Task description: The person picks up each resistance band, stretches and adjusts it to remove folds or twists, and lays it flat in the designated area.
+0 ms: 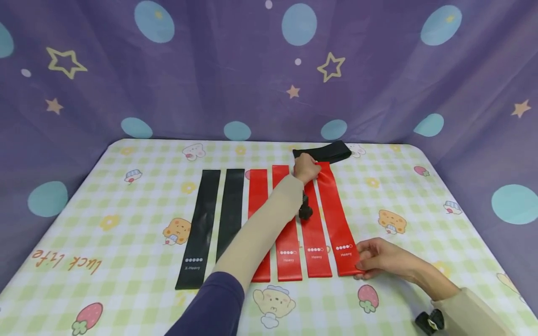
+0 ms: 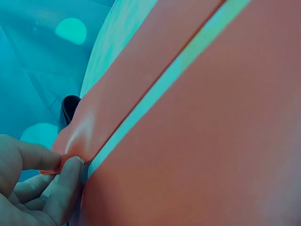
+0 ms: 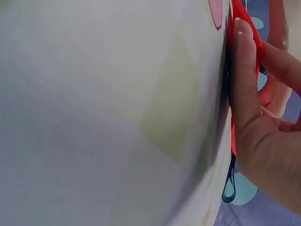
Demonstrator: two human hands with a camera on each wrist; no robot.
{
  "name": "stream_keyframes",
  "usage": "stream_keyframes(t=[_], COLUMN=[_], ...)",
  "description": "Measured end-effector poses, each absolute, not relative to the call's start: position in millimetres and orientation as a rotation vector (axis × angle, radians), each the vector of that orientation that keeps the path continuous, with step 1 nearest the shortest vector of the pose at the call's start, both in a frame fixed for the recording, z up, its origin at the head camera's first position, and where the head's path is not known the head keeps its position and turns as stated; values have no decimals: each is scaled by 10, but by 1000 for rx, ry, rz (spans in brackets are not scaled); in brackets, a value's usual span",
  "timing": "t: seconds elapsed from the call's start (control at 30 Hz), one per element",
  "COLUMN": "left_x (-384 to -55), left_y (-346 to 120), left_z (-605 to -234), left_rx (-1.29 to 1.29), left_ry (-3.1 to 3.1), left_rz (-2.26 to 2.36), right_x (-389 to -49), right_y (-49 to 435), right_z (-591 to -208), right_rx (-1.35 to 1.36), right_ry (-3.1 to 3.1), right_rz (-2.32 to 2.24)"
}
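A flat red resistance band marked "Heavy" lies rightmost in a row of bands. My left hand reaches across the row and pinches its far end between thumb and finger; in the left wrist view that end of the band is creased and slightly raised. At the band's near right corner, my right hand pinches the edge, thumb and fingers on either side, as the right wrist view also shows. More red bands lie to the left, partly hidden by my left arm.
Two black bands, the outer marked "X-Heavy", lie at the row's left end. A folded black band sits behind the row near the table's back edge. A checked cloth covers the table, with a purple curtain behind.
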State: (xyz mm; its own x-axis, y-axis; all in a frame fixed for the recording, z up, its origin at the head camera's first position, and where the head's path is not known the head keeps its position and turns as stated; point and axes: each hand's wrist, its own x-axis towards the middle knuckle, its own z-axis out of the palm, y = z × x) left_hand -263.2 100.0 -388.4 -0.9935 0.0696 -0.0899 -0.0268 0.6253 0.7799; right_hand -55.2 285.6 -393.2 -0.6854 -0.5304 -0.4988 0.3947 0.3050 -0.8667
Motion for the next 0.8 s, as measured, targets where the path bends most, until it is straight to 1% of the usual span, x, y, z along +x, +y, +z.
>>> stream_keyframes(t=[0.23, 0.63, 0.8], left_x=[-2663, -2700, -2674], left_y=[960, 875, 822], left_z=[-3906, -3893, -3864], left_rx=[87, 77, 124], left_ry=[2725, 2624, 2603], left_rz=[1277, 1408, 1469], right_x=[-548, -581, -637], right_y=[2868, 2965, 2978], right_z=[-3918, -3848, -3815], right_rx=[-77, -145, -166], right_ry=[1841, 1943, 1952], right_rz=[-1432, -1346, -1341])
